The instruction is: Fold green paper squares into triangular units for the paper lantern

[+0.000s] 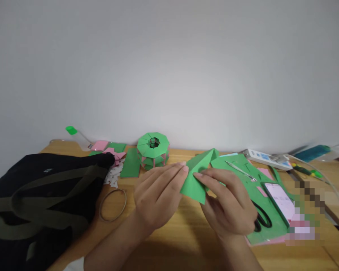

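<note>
Green paper [194,190] is partly hidden — behind the right hand [228,201].

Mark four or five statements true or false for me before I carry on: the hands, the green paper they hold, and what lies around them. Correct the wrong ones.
1. The left hand and right hand both touch the folded green paper. True.
2. The phone lies to the left of the black bag. False: the phone is on the right, the bag on the left.
3. The pen lies on the right side of the table. True.
4. The thin ring is around the left wrist. False: it lies on the table near the bag.
5. The paper model has a hole in its green top. True.
</note>
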`<state>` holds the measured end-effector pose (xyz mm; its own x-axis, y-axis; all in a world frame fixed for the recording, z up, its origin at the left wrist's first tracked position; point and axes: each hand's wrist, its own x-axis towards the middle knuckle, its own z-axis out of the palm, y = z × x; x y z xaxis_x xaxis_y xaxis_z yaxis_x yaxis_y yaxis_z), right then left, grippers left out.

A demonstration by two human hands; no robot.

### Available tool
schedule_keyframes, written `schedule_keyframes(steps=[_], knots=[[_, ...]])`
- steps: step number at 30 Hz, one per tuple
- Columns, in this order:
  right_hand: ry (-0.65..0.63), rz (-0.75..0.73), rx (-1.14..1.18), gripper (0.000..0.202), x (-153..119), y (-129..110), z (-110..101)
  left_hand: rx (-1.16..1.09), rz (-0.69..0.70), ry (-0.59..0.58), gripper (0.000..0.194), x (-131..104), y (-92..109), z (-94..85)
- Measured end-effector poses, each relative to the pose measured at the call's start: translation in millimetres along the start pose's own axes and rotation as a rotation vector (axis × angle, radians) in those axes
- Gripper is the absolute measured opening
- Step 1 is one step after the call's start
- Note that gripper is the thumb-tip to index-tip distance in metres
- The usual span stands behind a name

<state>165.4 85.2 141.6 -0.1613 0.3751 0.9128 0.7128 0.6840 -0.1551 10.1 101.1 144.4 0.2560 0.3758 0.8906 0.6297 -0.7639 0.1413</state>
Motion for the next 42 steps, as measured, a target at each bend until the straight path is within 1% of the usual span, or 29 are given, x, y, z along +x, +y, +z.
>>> schedule_keyframes(steps=[8, 12, 15, 16, 18, 22, 24, 25, 27, 31, 34, 38, 42], knots=[[0.063, 0.116, 0.048, 0.029, -1, -7, 3, -0.002, 0.039, -0.049, 0.033, -4, 1, -5.1], [0.068, 0.130, 0.030, 0.028, -2, -7, 3, -0.023, 0.018, -0.053, 0.035, -5, 3, -3.7], [0.064, 0.124, 0.019, 0.029, -2, -5, 0, -0.124, -0.036, -0.044, 0.041, -4, 6, -1.2], [0.067, 0.122, 0.015, 0.030, -3, -4, 0, -0.194, -0.078, -0.046, 0.043, -4, 7, -0.9], [0.075, 0.116, 0.008, 0.029, -3, -3, -2, -0.405, -0.216, -0.073, 0.043, -5, 9, -1.6], [0.066, 0.100, -0.013, 0.026, 0, -2, -3, -0.932, -0.589, -0.184, 0.034, -6, 8, -5.0], [0.036, 0.073, -0.017, 0.027, 2, -3, -2, -1.065, -0.729, -0.206, 0.032, -3, 6, -5.2], [0.028, 0.057, -0.014, 0.027, 3, -3, -2, -1.091, -0.777, -0.206, 0.028, -1, 6, -4.7], [0.025, 0.031, 0.000, 0.028, 3, -3, -1, -1.110, -0.831, -0.197, 0.022, 4, 6, -3.2], [0.001, 0.039, 0.050, 0.025, 2, -3, 0, -1.107, -0.845, -0.172, 0.030, 9, 6, -1.1], [-0.024, 0.080, 0.114, 0.027, 2, -2, -2, -1.079, -0.806, -0.171, 0.031, 8, 3, -1.4], [-0.091, 0.141, 0.225, 0.031, 5, -1, -8, -1.057, -0.747, -0.173, 0.032, 8, -1, -1.8], [-0.109, 0.199, 0.224, 0.029, 6, 0, -15, -1.034, -0.736, -0.167, 0.035, 8, -2, -1.8]])
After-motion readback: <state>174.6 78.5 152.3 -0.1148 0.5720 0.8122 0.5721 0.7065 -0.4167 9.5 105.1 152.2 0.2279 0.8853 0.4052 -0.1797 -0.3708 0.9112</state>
